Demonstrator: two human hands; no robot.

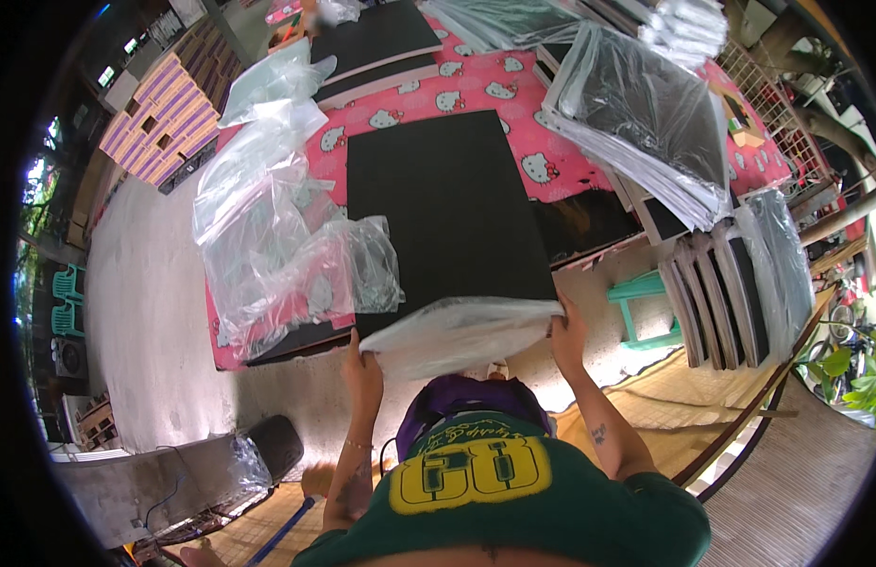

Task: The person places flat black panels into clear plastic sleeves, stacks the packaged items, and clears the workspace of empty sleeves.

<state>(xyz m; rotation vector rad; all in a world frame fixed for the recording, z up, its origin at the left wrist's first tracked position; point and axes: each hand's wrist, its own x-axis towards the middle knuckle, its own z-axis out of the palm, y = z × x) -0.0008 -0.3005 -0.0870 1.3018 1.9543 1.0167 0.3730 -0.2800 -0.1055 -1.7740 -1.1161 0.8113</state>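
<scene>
A large flat black board (428, 208) lies lengthwise on the table in front of me. Across its near end stretches a clear plastic bag (457, 338), pulled wide between my two hands. My left hand (363, 364) is closed on the bag's left corner, beside the board's near left corner. At the opposite corner my right hand (566, 331) grips the bag, thumb inward. How far the board's end reaches into the bag, I cannot tell. Loose clear plastic bags (268, 217) are heaped on the table just left of the board, partly overlapping its left edge.
A pink patterned cloth (447, 99) covers the table. Plastic-wrapped boards (646, 113) are stacked at the right, more black boards (376, 38) at the far side. Several boards stand upright (712, 302) beside a green stool (646, 307). Stacked cartons (164, 118) rise far left.
</scene>
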